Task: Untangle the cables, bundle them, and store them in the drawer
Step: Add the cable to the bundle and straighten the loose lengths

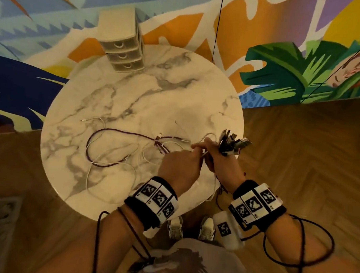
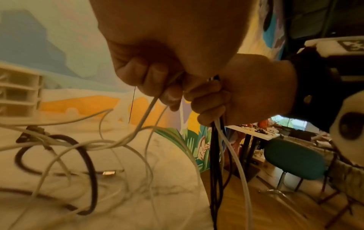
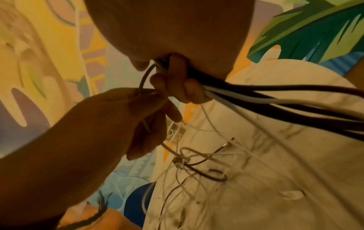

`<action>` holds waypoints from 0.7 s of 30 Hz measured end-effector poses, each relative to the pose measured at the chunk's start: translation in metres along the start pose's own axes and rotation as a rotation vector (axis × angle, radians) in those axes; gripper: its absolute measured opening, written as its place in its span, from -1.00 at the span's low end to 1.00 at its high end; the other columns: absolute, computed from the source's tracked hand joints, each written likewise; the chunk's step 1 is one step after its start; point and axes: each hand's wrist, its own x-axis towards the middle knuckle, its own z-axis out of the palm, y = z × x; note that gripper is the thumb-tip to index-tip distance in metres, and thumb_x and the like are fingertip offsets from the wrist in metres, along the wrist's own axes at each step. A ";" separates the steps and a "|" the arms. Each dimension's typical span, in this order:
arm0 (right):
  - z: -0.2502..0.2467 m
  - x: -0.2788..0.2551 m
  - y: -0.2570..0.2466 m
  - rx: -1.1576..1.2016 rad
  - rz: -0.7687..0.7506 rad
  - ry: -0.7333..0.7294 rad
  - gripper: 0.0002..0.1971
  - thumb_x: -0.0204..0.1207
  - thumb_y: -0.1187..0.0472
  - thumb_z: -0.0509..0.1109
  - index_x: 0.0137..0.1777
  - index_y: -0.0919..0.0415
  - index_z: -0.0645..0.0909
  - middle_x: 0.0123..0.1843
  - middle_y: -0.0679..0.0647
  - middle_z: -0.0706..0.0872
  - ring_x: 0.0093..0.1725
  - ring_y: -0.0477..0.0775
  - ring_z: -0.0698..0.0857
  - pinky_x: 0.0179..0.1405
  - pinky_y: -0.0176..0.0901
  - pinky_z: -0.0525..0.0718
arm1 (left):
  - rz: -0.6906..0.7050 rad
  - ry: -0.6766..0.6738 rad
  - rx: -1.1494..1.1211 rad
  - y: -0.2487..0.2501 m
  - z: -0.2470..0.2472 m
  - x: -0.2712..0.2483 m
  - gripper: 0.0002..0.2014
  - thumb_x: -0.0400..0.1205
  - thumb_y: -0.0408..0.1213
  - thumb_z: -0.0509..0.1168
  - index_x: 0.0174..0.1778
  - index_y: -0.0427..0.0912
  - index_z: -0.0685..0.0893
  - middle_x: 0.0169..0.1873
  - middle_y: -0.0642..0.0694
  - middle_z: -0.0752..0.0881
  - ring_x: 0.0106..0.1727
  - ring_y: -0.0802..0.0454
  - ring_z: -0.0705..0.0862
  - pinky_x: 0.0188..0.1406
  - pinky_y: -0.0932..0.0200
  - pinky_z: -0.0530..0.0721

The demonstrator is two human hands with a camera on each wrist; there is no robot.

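Right hand (image 1: 219, 158) fisted round gathered black and white cables (image 2: 220, 155), plugs fanned above; left hand (image 1: 182, 159) pinching thin white cable (image 2: 149, 107). Rest tangled on round marble table (image 1: 177, 90). Light, limp, probably snag-prone; best taken near plugs.

The head camera is looking steeply down from well above the fingers (image 1: 197, 146); both wrist cameras are peering from close beneath curled fingers (image 2: 169, 95), sharing the tangled cables (image 3: 197, 161).

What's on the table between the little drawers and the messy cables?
Nothing: in the head view, only bare marble table lies between the drawers and the cables.
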 end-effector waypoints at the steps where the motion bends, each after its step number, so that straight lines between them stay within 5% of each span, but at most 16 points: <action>1: -0.002 0.000 -0.001 -0.043 -0.009 0.006 -0.62 0.71 0.09 0.16 -0.05 0.30 0.75 -0.57 0.02 0.30 -0.58 -0.15 0.28 -0.53 -0.30 0.25 | -0.006 -0.013 -0.044 -0.001 0.003 -0.001 -0.72 0.75 -0.10 -0.03 0.17 -0.11 0.51 -0.19 -0.11 0.71 -0.21 -0.16 0.69 -0.41 0.08 0.39; 5: -0.013 0.002 -0.005 -0.025 -0.044 0.108 -0.54 0.73 0.07 0.12 -0.29 0.25 0.68 -0.58 0.07 0.37 -0.61 -0.12 0.30 -0.55 -0.28 0.25 | -0.073 -0.199 -0.563 -0.034 0.057 -0.013 -0.75 0.65 -0.10 0.16 0.01 -0.19 0.63 -0.05 -0.15 0.65 -0.01 -0.15 0.65 -0.04 0.03 0.59; 9: -0.021 -0.001 -0.009 0.031 -0.037 0.116 -0.53 0.73 0.06 0.11 -0.34 0.25 0.64 -0.57 0.05 0.50 -0.56 -0.07 0.35 -0.52 -0.24 0.28 | -0.155 -0.251 -0.487 -0.091 0.092 -0.017 -0.54 0.58 -0.07 0.07 0.22 -0.27 0.64 0.30 -0.30 0.55 0.36 -0.26 0.50 0.41 0.12 0.31; 12: -0.024 -0.003 -0.010 0.036 -0.085 0.110 -0.53 0.73 0.07 0.10 -0.32 0.24 0.65 -0.54 0.07 0.53 -0.57 -0.09 0.35 -0.56 -0.31 0.29 | -0.321 0.010 -0.504 -0.125 0.078 0.002 -0.69 0.62 -0.32 0.20 0.27 -0.22 0.62 0.34 -0.25 0.49 0.31 -0.23 0.52 0.36 -0.04 0.45; 17: -0.025 -0.004 -0.012 0.088 -0.127 0.202 -0.52 0.74 0.10 0.10 -0.38 0.22 0.62 -0.57 0.01 0.54 -0.55 -0.09 0.38 -0.59 -0.35 0.30 | -0.394 -0.131 -0.414 -0.166 0.086 0.006 -0.58 0.59 -0.35 0.28 0.41 -0.18 0.52 0.47 -0.20 0.37 0.45 -0.19 0.41 0.41 -0.03 0.44; 21: -0.031 -0.007 -0.017 0.143 -0.116 0.302 -0.53 0.73 0.10 0.11 -0.40 0.23 0.58 -0.60 -0.05 0.55 -0.55 -0.11 0.45 -0.58 -0.37 0.33 | -0.420 0.100 -0.413 -0.170 0.085 -0.001 -0.62 0.53 -0.41 0.32 0.29 -0.24 0.62 0.34 -0.24 0.48 0.33 -0.27 0.49 0.36 -0.05 0.47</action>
